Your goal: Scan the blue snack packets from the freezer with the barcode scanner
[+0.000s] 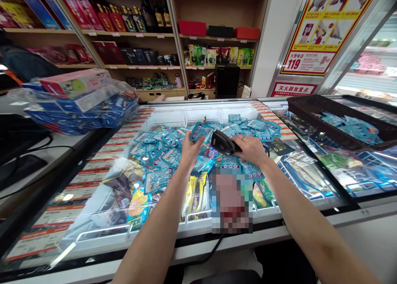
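My left hand (192, 148) pinches a small blue packet (201, 131) by its lower edge, tilted up over the freezer's glass top. Just right of it, my right hand (250, 151) grips a black handheld barcode scanner (223, 143), whose head points toward that packet. Many similar blue packets (158, 178) lie spread in an overlapping heap on the glass beneath both hands. A dark cable (214, 249) runs down over the freezer's front edge. A pixelated patch hides something in front of the scanner.
A dark brown basket (297, 106) holding more blue packets stands at the right. Plastic-wrapped boxes (77, 106) are stacked at the left. Frozen goods (195, 193) show through the freezer glass. Behind stand shelves (133, 34) with bottles and boxes, and a black upright box (227, 81).
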`<state>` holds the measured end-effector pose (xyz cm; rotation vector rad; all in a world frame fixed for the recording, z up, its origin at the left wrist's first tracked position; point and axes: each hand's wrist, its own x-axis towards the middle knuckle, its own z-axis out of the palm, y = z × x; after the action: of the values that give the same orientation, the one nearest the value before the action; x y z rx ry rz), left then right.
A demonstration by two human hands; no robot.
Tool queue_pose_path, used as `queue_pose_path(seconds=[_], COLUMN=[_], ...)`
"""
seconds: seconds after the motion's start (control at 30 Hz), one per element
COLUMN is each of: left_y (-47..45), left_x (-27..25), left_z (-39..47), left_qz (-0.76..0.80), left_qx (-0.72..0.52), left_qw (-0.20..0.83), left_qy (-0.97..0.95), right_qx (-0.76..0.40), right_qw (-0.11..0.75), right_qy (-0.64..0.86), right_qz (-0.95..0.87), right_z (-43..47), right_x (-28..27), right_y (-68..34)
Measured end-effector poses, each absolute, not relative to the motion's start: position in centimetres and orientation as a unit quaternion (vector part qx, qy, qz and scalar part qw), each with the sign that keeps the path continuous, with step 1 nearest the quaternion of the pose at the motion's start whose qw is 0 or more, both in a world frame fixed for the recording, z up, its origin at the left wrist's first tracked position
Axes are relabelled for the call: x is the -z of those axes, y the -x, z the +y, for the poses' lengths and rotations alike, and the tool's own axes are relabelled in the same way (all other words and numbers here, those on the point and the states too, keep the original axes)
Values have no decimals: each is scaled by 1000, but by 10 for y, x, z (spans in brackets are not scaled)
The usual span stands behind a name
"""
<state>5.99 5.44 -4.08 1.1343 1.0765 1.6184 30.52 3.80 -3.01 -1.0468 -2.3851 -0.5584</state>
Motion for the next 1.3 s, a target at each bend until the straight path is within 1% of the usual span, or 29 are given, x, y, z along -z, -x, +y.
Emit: queue_pose_path(seconds=[0.23,0.6,0.73,0.93,1.3], left_y=[-58,-55,-57,-58,-50], left_x=[39,41,39,36,45], left_z=[55,57,56,52,59], left_qz=[449,465,461,429,447], left_qx=[-645,-642,-648,-665,-666], left_qw=[392,369,374,422,394], left_qy=[-478,-485,-477,-442,-448], right_qx=[195,203,209,202,202], right_qw=[240,242,239,243,250], right_qy=[381,383,380,371,380], right_qz=[-871,-868,-869,-873,-868], right_z=[38,38,38,38,39], right_x=[31,30,31,31,32], right_y=[-305,-305,-305,-304,-306])
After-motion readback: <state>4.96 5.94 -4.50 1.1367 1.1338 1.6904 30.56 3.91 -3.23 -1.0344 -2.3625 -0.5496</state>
